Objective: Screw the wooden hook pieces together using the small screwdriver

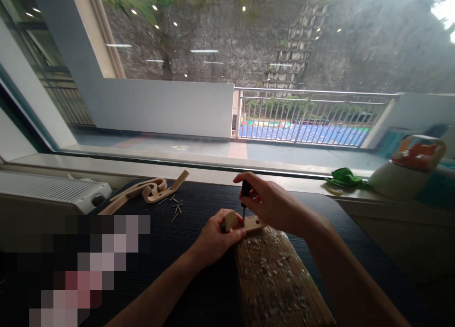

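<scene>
My right hand (265,199) is closed around the black handle of a screwdriver (245,189), which stands nearly upright with its shaft pointing down. Its tip meets a small pale wooden piece (253,222) that has a dark hole in it and a curved end (232,220). My left hand (218,234) grips this wooden piece by the curved end, thumb on the near side. Beneath it lies a thick, rough wooden block (277,275) with a scratched, shiny top. The exact spot under the screwdriver tip is too small to make out.
Curved wooden pieces (154,189) and several loose screws or nails (176,206) lie on the black table (209,194) at the left. A white radiator (53,189) stands beyond. On the windowsill are a green cloth (344,177) and a white container with an orange top (401,170).
</scene>
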Action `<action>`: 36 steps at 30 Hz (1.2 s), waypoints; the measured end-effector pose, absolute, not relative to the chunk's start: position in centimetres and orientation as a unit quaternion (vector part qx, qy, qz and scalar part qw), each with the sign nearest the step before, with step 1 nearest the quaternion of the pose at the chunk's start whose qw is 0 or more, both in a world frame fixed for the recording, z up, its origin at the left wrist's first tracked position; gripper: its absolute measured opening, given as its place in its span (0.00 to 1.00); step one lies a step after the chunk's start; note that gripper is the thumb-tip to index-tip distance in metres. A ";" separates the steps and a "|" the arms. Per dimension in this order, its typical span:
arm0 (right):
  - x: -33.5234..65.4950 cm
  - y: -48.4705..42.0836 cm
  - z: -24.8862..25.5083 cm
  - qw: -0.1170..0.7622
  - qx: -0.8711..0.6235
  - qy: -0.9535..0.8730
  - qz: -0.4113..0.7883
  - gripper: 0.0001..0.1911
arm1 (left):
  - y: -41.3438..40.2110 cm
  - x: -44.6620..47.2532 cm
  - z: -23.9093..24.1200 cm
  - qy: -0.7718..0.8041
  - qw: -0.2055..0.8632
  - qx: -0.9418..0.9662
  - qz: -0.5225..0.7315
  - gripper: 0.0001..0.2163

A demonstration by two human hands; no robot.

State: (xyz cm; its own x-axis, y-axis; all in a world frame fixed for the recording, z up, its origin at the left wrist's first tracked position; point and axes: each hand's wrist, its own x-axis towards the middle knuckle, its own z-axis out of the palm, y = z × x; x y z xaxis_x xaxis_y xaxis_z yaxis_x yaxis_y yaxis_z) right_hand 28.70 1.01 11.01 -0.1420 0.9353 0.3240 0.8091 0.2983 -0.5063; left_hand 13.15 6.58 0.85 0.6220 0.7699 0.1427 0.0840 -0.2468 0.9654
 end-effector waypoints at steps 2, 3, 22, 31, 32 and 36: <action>28.9 1.1 10.9 0.292 -0.591 -0.747 0.093 0.17 | 6.7 13.1 0.7 0.294 0.539 0.724 0.314 0.10; 28.9 1.1 10.9 0.288 -0.596 -0.745 0.086 0.16 | 6.8 13.1 0.7 0.292 0.543 0.723 0.311 0.10; 28.6 0.5 11.7 0.266 -0.619 -0.738 0.052 0.13 | 6.9 13.0 0.7 0.291 0.555 0.718 0.302 0.12; 27.6 0.7 11.1 0.275 -0.589 -0.756 0.073 0.21 | 6.9 13.1 0.6 0.274 0.575 0.710 0.301 0.11; 27.6 0.7 11.0 0.273 -0.592 -0.755 0.072 0.20 | 6.9 13.1 0.6 0.274 0.571 0.713 0.300 0.11; 28.0 1.2 10.7 0.274 -0.611 -0.740 0.060 0.17 | 6.9 13.1 0.6 0.278 0.563 0.717 0.302 0.11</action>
State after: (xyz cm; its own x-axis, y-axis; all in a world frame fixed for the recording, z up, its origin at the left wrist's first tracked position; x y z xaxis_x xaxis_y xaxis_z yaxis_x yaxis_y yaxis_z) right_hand 28.03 1.15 10.65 -0.1035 0.9376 0.3319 0.8714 0.2463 -0.4242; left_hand 13.08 6.92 0.56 0.6633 0.7388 0.1191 0.0595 -0.2107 0.9757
